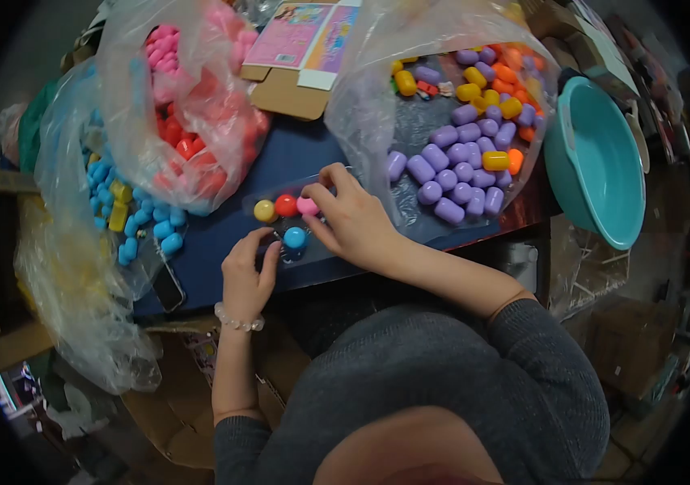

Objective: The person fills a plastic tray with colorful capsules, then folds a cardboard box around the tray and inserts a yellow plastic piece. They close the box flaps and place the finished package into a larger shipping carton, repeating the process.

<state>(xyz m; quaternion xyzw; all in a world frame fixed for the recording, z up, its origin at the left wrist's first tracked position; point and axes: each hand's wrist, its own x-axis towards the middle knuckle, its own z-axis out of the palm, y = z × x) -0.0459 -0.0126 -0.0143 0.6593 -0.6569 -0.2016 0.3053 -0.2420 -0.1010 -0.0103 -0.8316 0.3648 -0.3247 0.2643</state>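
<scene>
On the worktop [296, 158], a pink capsule [307, 205] is pinched by the right hand [355, 222]; a blue capsule [295, 238] is touched by the loosely curled left hand [248, 275].

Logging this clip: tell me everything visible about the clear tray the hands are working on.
The clear plastic tray lies flat on the dark blue table, between the bags. It looks thin and see-through. In it sit a yellow capsule, a red capsule, a pink capsule under the right hand, and a blue capsule beside the left hand.

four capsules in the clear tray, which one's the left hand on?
The blue capsule, alone in the front row beside the left hand. The yellow, red and pink ones sit in the row behind.
</scene>
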